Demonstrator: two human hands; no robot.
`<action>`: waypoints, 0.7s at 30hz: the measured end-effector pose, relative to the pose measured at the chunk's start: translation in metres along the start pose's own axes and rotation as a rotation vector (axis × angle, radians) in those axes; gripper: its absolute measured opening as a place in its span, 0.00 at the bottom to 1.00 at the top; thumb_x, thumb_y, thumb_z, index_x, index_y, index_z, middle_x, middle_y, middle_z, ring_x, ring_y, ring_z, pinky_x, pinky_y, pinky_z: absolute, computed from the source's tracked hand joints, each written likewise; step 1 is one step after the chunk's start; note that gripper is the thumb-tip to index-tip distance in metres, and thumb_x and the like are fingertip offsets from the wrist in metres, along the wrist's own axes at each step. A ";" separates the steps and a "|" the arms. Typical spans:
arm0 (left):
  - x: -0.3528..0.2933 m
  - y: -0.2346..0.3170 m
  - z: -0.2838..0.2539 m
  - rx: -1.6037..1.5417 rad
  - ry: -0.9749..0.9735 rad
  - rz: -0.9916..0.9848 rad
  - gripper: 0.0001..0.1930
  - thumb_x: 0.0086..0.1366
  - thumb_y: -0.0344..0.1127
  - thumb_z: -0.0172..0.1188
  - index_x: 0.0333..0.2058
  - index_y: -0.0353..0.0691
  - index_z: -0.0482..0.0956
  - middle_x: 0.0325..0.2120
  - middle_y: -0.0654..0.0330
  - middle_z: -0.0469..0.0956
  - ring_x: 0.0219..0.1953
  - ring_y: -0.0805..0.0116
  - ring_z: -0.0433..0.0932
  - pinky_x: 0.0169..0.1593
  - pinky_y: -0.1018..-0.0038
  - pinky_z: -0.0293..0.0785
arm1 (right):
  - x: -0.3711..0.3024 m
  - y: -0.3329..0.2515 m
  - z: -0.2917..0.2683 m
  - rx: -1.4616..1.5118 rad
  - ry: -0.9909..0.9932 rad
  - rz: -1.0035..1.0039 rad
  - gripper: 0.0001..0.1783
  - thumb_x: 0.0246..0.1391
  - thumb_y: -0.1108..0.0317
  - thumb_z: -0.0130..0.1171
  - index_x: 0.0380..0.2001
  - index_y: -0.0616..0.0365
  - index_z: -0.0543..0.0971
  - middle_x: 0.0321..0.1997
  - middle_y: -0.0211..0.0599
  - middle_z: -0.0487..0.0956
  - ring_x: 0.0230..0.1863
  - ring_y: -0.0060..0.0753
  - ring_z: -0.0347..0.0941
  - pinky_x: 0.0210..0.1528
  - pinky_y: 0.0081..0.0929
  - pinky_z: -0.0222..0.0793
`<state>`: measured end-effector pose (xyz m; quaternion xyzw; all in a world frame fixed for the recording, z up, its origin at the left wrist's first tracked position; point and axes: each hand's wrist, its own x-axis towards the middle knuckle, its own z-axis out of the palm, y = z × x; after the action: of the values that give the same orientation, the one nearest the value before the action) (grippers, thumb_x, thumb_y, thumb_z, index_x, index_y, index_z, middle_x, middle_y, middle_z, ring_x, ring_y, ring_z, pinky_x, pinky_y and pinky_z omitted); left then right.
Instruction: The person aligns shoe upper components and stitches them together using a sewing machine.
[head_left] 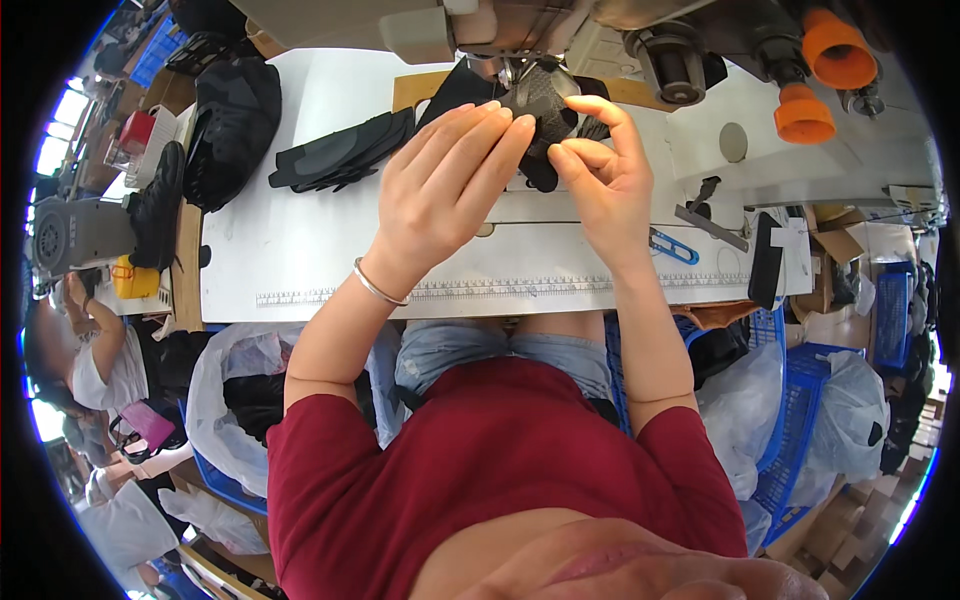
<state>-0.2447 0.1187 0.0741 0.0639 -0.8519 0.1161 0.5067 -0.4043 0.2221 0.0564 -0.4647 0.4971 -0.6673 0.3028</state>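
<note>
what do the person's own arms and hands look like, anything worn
The left hand and right hand are ungloved. A thin silver-coloured bangle circles the left wrist; the right wrist is bare. Short dark red sleeves leave both forearms bare.

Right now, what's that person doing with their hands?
A person is working on a dark, textured piece under the sewing machine. The left hand lies flat with straight fingers by its left side; the right hand has bent fingers at its right edge. More dark pieces lie to the left on the white table.
</note>
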 end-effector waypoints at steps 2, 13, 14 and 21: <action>0.000 0.000 0.000 -0.007 0.011 -0.004 0.16 0.52 0.25 0.65 0.42 0.34 0.85 0.39 0.57 0.82 0.44 0.58 0.84 0.50 0.64 0.84 | -0.001 -0.002 0.002 0.032 0.024 -0.013 0.24 0.63 0.75 0.63 0.60 0.57 0.70 0.33 0.26 0.82 0.33 0.09 0.73 0.36 0.10 0.66; 0.019 0.016 -0.004 -0.146 0.147 -0.546 0.10 0.57 0.23 0.70 0.39 0.39 0.85 0.27 0.60 0.83 0.22 0.68 0.79 0.27 0.75 0.74 | 0.000 -0.012 0.001 -0.301 -0.007 -0.032 0.19 0.62 0.74 0.61 0.56 0.52 0.77 0.41 0.40 0.86 0.42 0.21 0.81 0.44 0.20 0.73; 0.018 0.017 -0.004 -0.164 0.161 -0.569 0.10 0.58 0.23 0.70 0.39 0.39 0.85 0.27 0.60 0.83 0.23 0.68 0.79 0.28 0.75 0.74 | 0.000 -0.015 0.003 -0.451 -0.016 -0.083 0.21 0.61 0.75 0.60 0.57 0.50 0.77 0.40 0.41 0.86 0.40 0.25 0.82 0.42 0.21 0.74; 0.023 0.018 -0.003 -0.208 0.155 -0.697 0.09 0.60 0.26 0.71 0.40 0.38 0.87 0.27 0.65 0.85 0.25 0.83 0.76 0.32 0.84 0.72 | 0.005 -0.013 0.009 -0.934 -0.029 -0.487 0.26 0.56 0.78 0.59 0.58 0.44 0.79 0.27 0.37 0.76 0.29 0.43 0.73 0.32 0.41 0.71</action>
<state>-0.2568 0.1371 0.0931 0.2896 -0.7452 -0.1461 0.5826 -0.3972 0.2182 0.0708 -0.6612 0.6149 -0.4194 -0.0937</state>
